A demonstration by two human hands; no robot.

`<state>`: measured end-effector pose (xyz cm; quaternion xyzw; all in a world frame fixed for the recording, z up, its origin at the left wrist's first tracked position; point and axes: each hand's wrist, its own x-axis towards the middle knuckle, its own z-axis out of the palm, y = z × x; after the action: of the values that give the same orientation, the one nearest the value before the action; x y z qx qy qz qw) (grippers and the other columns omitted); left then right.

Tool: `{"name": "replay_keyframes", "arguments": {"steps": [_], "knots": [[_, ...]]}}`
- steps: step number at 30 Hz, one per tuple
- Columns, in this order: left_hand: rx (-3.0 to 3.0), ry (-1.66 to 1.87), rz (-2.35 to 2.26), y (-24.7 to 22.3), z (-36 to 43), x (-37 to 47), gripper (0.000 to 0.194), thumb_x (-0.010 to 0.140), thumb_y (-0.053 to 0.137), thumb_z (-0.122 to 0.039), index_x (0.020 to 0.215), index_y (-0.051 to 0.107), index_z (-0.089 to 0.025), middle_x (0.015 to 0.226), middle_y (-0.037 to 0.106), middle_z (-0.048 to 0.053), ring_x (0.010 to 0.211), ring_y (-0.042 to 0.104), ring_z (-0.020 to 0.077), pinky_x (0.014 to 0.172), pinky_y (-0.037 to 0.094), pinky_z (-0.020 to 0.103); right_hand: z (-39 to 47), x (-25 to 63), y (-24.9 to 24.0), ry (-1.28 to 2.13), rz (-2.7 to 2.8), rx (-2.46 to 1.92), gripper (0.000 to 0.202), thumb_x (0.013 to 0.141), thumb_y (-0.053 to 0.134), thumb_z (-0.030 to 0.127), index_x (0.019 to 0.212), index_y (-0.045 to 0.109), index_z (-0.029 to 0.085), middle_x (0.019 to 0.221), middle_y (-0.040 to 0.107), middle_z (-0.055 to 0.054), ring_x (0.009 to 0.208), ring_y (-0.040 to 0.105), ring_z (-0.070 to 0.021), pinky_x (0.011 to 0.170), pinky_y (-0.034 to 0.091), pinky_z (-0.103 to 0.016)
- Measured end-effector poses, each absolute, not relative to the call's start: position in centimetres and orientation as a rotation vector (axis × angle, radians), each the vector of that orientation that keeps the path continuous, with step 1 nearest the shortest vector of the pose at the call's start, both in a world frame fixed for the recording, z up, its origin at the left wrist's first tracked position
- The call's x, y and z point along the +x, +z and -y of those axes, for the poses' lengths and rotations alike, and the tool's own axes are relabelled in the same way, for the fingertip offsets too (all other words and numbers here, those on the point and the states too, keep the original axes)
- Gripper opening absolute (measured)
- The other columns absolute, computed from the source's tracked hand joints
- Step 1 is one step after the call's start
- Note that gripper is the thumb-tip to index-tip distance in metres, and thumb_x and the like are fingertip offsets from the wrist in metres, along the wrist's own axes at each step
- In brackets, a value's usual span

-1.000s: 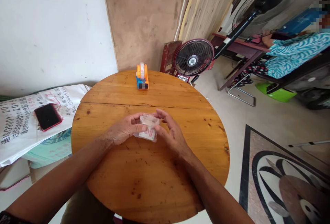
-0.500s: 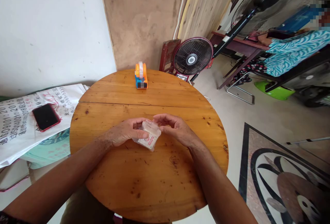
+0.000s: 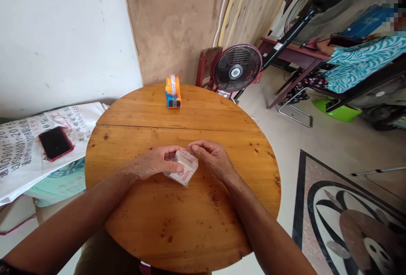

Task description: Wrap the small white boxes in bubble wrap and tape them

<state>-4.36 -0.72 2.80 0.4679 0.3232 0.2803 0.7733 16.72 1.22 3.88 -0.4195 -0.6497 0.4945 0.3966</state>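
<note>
A small white packet (image 3: 187,172) with red print, in clear plastic wrapping, is tilted just over the round wooden table. My left hand (image 3: 157,162) grips it from the left, thumb on its upper face and fingers behind, where they are partly hidden. At its far right corner, my right hand (image 3: 213,156) has thumb and index finger pinched together on the edge of the clear plastic wrapper (image 3: 191,155). How much of the plastic lies between those fingertips is too small to see.
An orange and blue tape dispenser (image 3: 173,92) stands at the far side of the table (image 3: 177,228). On the left, a phone (image 3: 56,143) lies on a white printed sack (image 3: 19,156). A fan (image 3: 236,70) stands beyond the table; a person in a patterned sleeve (image 3: 364,57) sits at the right.
My right thumb has closed against the index finger at the packet's corner, where the fingers stood apart before. The packet has tipped slightly in my left hand, which keeps its grip.
</note>
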Motion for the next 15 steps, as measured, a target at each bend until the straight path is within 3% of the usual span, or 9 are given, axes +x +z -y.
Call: {"name": "replay_keyframes", "arguments": {"steps": [7,15], "knots": [[1.033,0.66,-0.723,3.1,0.9,-4.3,0.052,0.068,0.083,-0.026,0.114,0.061,-0.017,0.102,0.068,0.005,0.089,0.064,0.0166,0.081,0.049,0.029,-1.0,16.5,3.6,1.161,1.606,-1.066,0.023,0.081,0.069,0.044,0.083,0.075,0.022,0.083,0.074,-0.002,0.078,0.066,-0.0187,0.078,0.052,-0.033],[1.097,0.684,-0.773,2.9,0.8,-4.3,0.046,0.071,0.081,-0.033,0.111,0.065,-0.016,0.096,0.07,0.006,0.083,0.064,0.0175,0.075,0.048,0.029,0.0,16.0,4.0,1.001,1.796,-1.024,0.021,0.089,0.063,0.041,0.089,0.078,0.027,0.089,0.077,-0.003,0.084,0.069,-0.0207,0.08,0.053,-0.034]]}}
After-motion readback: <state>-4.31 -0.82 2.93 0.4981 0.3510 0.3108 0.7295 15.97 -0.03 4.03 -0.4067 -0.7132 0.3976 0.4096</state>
